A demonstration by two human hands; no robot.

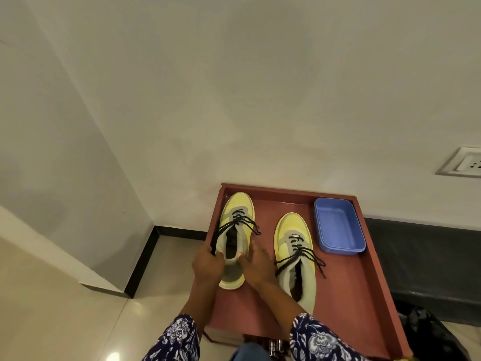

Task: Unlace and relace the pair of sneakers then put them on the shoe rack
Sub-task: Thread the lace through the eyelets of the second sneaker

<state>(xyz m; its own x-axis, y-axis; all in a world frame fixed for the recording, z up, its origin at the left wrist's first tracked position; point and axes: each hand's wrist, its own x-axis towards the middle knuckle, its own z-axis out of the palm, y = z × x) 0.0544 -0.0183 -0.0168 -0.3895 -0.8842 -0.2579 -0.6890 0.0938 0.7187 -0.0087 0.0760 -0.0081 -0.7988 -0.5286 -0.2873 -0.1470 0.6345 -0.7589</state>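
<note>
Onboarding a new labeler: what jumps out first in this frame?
Two yellow sneakers with black laces on the reddish-brown shoe rack top: the left sneaker sits near the back left corner, gripped at its heel collar by the left hand and right hand; the right sneaker lies untouched beside it. A blue plastic tub sits empty at the back right corner.

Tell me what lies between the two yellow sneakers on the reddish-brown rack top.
Head view: only bare reddish-brown rack top separates the left yellow sneaker from the right yellow sneaker; nearer the heels, the right hand fills the gap.
</note>
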